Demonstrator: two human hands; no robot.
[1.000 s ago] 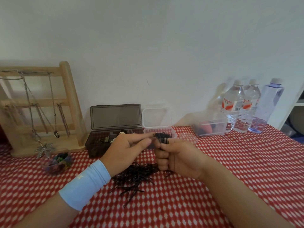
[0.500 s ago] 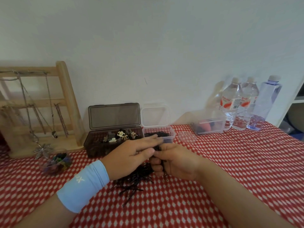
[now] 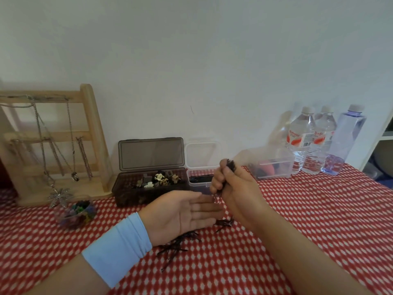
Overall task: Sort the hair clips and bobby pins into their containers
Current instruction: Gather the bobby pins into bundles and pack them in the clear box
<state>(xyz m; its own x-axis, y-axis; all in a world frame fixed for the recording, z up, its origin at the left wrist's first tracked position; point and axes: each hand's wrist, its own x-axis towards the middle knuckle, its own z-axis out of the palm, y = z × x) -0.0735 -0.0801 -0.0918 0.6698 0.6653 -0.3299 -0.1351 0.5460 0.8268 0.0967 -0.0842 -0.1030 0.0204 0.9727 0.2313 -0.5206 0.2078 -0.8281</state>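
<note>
My right hand point(image 3: 234, 186) grips an upright bundle of black bobby pins point(image 3: 230, 163), their tops poking out above my fist. My left hand point(image 3: 180, 211), with a pale blue wristband, lies flat and palm up under the bundle, fingers straight. Loose bobby pins point(image 3: 176, 245) lie in a pile on the red checked cloth beneath both hands. Behind them a small clear box point(image 3: 200, 184) with its lid up holds bobby pins. Left of it, an open dark box point(image 3: 127, 192) holds several hair clips point(image 3: 159, 178).
A wooden jewellery stand point(image 3: 93, 133) with necklaces stands at the back left, a small clear cup of coloured bits point(image 3: 77, 213) in front of it. At the back right are a clear container point(image 3: 274, 167) and three water bottles point(image 3: 319, 141). A white shelf edge is at far right.
My right hand has lifted the bundle of pins and moved right. My left hand has let go of it and opened flat, palm up, below it.
</note>
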